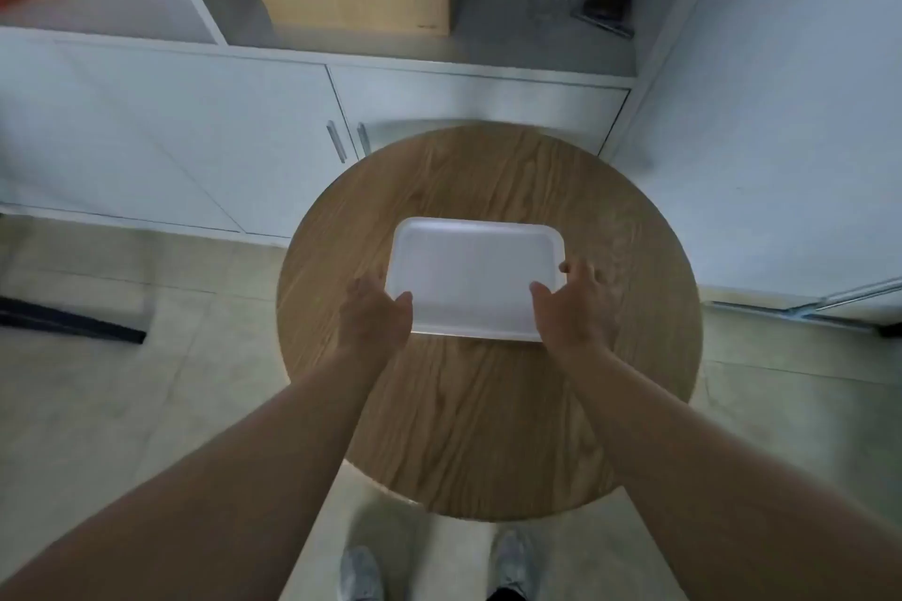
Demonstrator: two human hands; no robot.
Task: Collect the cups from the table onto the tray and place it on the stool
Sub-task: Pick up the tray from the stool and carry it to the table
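Both hands, left (376, 315) and right (573, 303), grip the near corners of an empty tray (473, 273) mid-table (488, 429); no cups visible, so collecting seems next.

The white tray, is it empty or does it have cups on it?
Empty. The white tray shows only bare surface, no cups, with both hands at its near corners.

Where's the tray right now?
In the head view the white tray sits empty near the middle of the round wooden top, below the white cabinet doors. The left hand and right hand hold its near corners.
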